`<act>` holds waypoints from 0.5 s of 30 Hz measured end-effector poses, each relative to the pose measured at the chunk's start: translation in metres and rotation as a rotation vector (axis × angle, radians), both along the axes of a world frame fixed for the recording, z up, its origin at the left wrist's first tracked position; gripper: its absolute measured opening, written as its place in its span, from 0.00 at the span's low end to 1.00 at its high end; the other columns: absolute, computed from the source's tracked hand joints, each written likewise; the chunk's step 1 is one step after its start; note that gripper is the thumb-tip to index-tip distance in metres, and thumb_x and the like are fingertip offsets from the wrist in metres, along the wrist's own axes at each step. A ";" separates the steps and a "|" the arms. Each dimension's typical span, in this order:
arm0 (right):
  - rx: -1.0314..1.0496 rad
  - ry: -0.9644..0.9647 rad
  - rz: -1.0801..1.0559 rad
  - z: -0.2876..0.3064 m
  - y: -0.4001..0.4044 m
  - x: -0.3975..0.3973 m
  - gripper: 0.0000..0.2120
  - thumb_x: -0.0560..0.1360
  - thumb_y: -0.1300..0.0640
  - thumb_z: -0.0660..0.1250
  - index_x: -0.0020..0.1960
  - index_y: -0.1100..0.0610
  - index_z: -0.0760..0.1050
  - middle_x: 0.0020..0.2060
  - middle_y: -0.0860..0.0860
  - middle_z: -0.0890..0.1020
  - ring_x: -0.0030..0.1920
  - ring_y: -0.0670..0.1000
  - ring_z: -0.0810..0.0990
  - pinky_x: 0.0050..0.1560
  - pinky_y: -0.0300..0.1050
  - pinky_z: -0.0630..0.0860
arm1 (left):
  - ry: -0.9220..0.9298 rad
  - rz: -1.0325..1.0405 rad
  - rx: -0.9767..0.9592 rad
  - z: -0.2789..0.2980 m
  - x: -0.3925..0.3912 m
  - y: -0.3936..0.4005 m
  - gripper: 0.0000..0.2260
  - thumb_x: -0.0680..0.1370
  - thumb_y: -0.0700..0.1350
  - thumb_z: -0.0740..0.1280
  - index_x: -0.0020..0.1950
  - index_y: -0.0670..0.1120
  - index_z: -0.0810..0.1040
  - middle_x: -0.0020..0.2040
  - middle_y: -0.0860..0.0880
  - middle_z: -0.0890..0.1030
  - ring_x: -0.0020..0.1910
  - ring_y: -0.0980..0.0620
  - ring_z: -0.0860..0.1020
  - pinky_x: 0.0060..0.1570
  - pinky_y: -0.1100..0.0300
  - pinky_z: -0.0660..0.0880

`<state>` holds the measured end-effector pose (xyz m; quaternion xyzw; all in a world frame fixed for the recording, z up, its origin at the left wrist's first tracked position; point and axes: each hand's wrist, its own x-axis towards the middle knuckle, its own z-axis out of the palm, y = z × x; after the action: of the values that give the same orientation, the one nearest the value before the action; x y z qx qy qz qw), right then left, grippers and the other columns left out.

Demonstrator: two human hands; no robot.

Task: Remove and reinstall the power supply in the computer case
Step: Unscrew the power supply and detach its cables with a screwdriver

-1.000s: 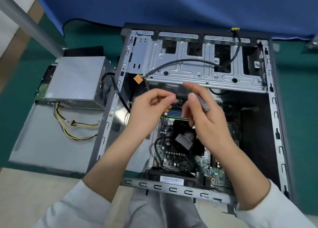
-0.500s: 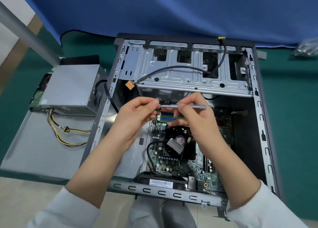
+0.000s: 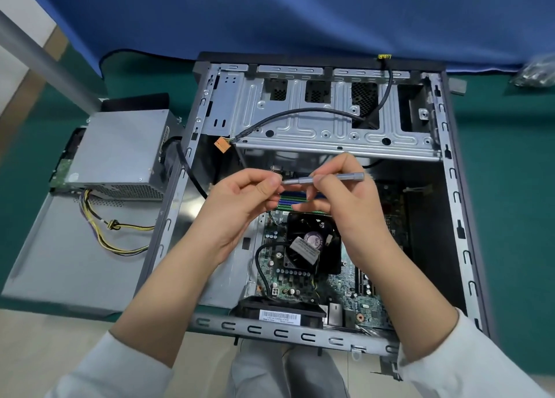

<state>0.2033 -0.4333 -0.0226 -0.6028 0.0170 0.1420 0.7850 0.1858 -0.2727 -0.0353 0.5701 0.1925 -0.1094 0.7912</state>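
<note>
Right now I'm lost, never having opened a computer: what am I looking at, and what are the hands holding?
The view comes from a camera worn on the person's head, looking down. An open computer case lies on its side on a green surface. Its power supply, the grey box, sits outside on the removed side panel, wires trailing. Above the fan, the right hand holds a thin screwdriver; the left hand pinches at its tip.
</note>
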 end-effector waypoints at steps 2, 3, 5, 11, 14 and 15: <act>-0.002 0.001 -0.016 0.002 0.000 0.000 0.11 0.75 0.73 0.59 0.38 0.60 0.69 0.30 0.54 0.73 0.32 0.45 0.79 0.36 0.46 0.82 | 0.004 -0.005 -0.007 0.000 0.000 -0.001 0.03 0.65 0.45 0.72 0.37 0.48 0.85 0.36 0.50 0.83 0.34 0.58 0.80 0.38 0.69 0.77; -0.003 0.003 -0.019 0.003 0.000 0.001 0.11 0.75 0.73 0.59 0.38 0.60 0.69 0.30 0.54 0.73 0.32 0.45 0.79 0.36 0.47 0.82 | 0.007 -0.004 -0.012 0.000 0.000 -0.001 0.03 0.65 0.45 0.72 0.37 0.48 0.85 0.36 0.49 0.83 0.34 0.58 0.80 0.38 0.69 0.77; -0.002 0.016 -0.019 0.004 0.002 0.001 0.11 0.75 0.73 0.59 0.38 0.60 0.68 0.29 0.53 0.73 0.32 0.45 0.78 0.37 0.48 0.82 | 0.012 0.002 -0.019 0.000 0.000 -0.001 0.03 0.65 0.44 0.72 0.37 0.47 0.85 0.36 0.49 0.83 0.33 0.57 0.80 0.38 0.68 0.77; 0.017 0.033 -0.047 0.004 0.000 0.001 0.10 0.76 0.70 0.61 0.39 0.60 0.69 0.27 0.51 0.75 0.39 0.61 0.80 0.38 0.49 0.82 | -0.029 -0.006 0.005 0.002 0.000 0.000 0.03 0.65 0.45 0.73 0.37 0.48 0.84 0.36 0.49 0.84 0.34 0.57 0.81 0.40 0.67 0.78; 0.028 0.048 -0.050 0.003 0.001 0.000 0.09 0.77 0.68 0.62 0.40 0.60 0.69 0.28 0.53 0.75 0.48 0.71 0.79 0.38 0.49 0.82 | -0.053 -0.010 0.035 0.002 -0.001 0.001 0.04 0.64 0.46 0.74 0.37 0.50 0.85 0.37 0.49 0.84 0.36 0.57 0.81 0.41 0.67 0.77; 0.025 0.048 -0.049 0.003 0.002 0.000 0.08 0.77 0.68 0.62 0.40 0.60 0.69 0.28 0.53 0.76 0.49 0.71 0.78 0.38 0.48 0.82 | -0.055 -0.011 0.050 0.002 -0.001 0.001 0.03 0.64 0.47 0.74 0.37 0.51 0.85 0.37 0.49 0.84 0.36 0.57 0.81 0.41 0.67 0.78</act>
<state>0.2031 -0.4315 -0.0196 -0.5889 0.0490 0.1375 0.7949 0.1850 -0.2718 -0.0336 0.5936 0.1704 -0.0932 0.7810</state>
